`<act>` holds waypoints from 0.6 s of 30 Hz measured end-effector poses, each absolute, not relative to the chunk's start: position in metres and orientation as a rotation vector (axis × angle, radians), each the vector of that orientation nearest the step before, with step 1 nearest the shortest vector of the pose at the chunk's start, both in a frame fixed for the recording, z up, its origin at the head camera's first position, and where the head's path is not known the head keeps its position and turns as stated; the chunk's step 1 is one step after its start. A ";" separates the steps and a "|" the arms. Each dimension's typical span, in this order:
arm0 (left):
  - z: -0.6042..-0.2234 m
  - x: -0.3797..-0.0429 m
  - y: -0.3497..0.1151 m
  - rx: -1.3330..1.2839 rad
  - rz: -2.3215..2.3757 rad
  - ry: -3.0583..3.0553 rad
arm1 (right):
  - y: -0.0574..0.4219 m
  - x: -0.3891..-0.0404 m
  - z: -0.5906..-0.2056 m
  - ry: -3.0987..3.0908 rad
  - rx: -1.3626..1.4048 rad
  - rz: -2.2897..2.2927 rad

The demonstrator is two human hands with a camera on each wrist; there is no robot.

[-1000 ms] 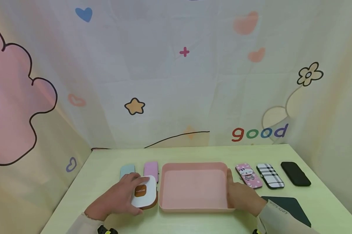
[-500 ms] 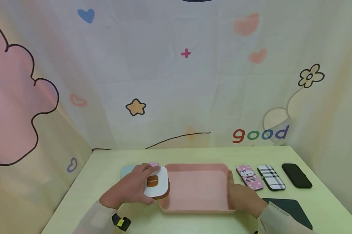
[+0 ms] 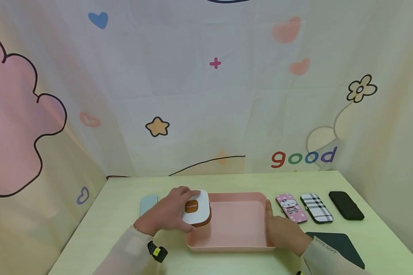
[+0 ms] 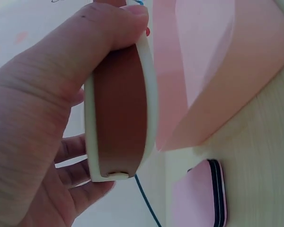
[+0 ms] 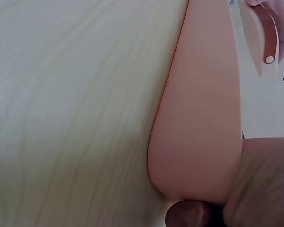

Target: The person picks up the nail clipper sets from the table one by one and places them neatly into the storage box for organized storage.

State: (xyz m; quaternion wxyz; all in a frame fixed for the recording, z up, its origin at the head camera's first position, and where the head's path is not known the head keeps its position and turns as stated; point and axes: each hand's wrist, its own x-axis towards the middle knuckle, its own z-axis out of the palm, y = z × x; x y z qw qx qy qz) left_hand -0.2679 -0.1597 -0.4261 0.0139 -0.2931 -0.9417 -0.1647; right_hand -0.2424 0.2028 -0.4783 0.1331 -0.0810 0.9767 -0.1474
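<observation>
My left hand (image 3: 172,209) grips a white and brown zip case (image 3: 197,208) with a brown label on top, above the left part of a shallow pink tray (image 3: 227,249). In the left wrist view the thumb presses the brown side of the case (image 4: 120,104), with fingers behind it. The case is tilted and held clear of the tray floor. At the tray's right end, my right hand (image 3: 285,233) holds the wall, its index finger lying along the rim. The right wrist view shows a fingertip (image 5: 191,213) by the tray's outer corner; its other fingers are mostly hidden.
Right of the tray lie a pink cartoon case (image 3: 291,208), a plaid case (image 3: 316,208), a black case (image 3: 346,205) and a dark flat panel (image 3: 340,244). A light blue case (image 3: 148,205) lies at left. A pink-purple case (image 4: 194,198) shows in the left wrist view.
My left hand has lifted the white and brown case and carried it right, from beside the tray to over its left part. The right hand has stayed at the tray's right wall.
</observation>
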 end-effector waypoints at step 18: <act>-0.441 -0.292 -0.124 -1.005 -0.353 -2.954 | 0.204 -0.241 -0.478 2.879 -0.289 -0.312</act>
